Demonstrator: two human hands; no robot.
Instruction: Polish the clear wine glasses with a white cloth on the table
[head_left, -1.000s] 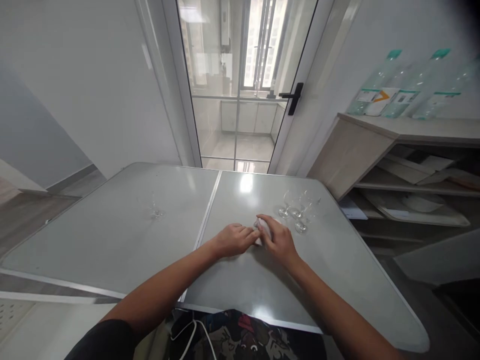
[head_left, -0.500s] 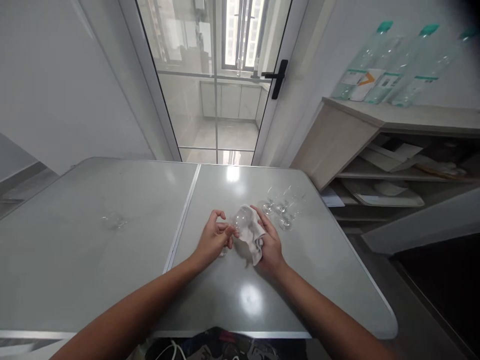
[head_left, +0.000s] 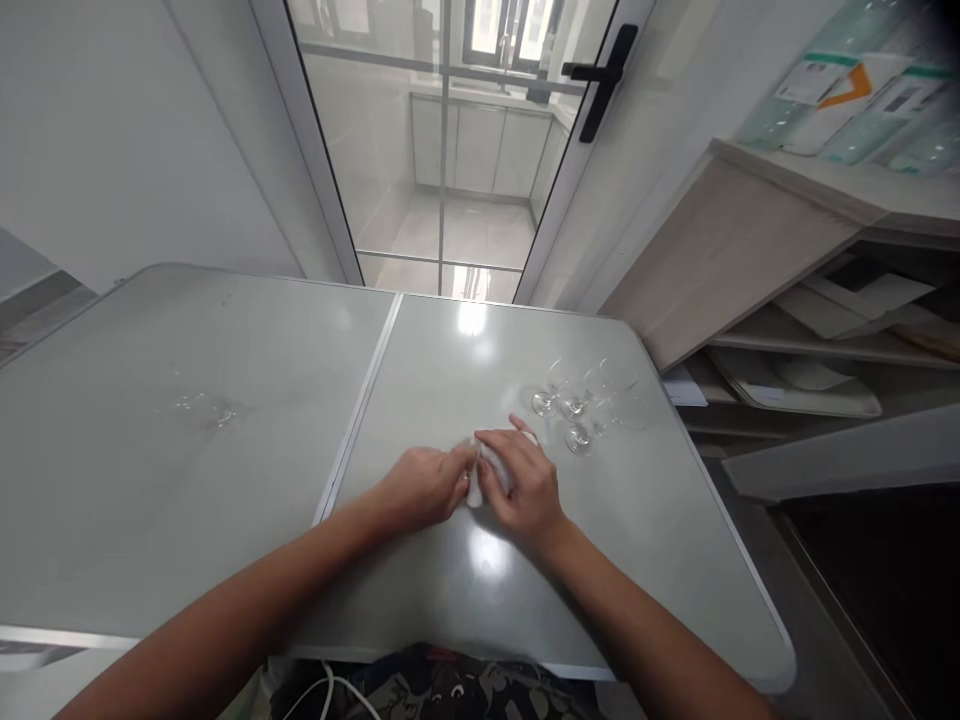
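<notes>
My left hand (head_left: 424, 487) and my right hand (head_left: 521, 482) are pressed together over the grey table (head_left: 262, 480), both closed around a white cloth (head_left: 480, 476). The cloth is bunched between them and wraps a small clear glass that is hidden now. Just beyond my right hand stand three clear stemmed glasses (head_left: 577, 405) in a tight group. A single clear glass (head_left: 214, 410) sits apart on the left half of the table.
A wooden shelf unit (head_left: 757, 260) with papers stands right of the table, with plastic bottles (head_left: 847, 100) on top. A glass door (head_left: 457, 150) with a black handle is behind the table. The table's right edge is rounded.
The cloth was open and the wrapped glass showed between my fingers half a second ago; my hands have closed together over it. The view has tilted downward.
</notes>
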